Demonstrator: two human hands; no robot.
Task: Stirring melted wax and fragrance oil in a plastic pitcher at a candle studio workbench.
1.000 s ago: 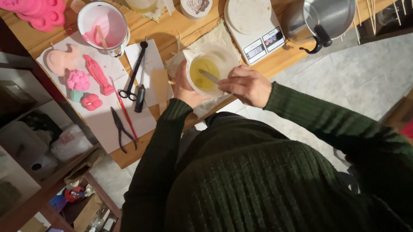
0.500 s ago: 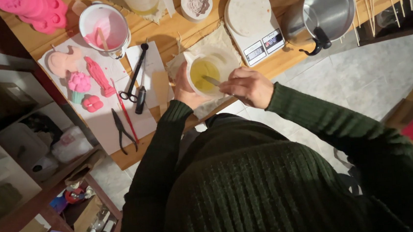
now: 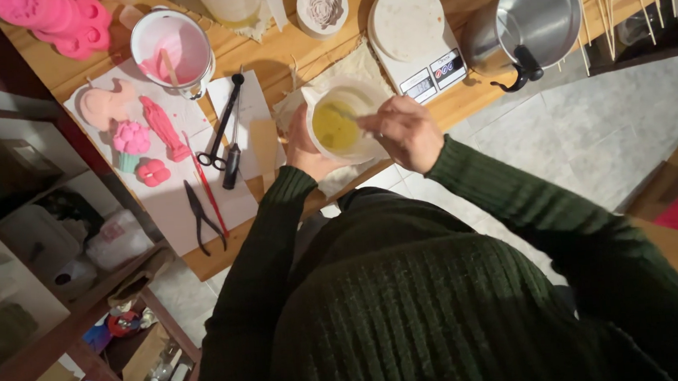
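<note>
Stirring is under way at the near edge of the tabletop (image 3: 461,100). A white cup (image 3: 340,122) of yellow liquid is held from the side by the left hand (image 3: 303,149), its grip closed around the cup wall. A thin stick (image 3: 347,115) is pinched in the closed grip of the right hand (image 3: 403,131), and its tip is dipped in the liquid. The liquid looks already poured and smooth, so mixing seems well along. Pink shapes (image 3: 138,142) are laid out finished on white paper (image 3: 171,212) near the left edge. A pink mold (image 3: 59,19) is kept at the far left corner. Nothing yellow has been poured into a mold yet, as far as can be seen.
</note>
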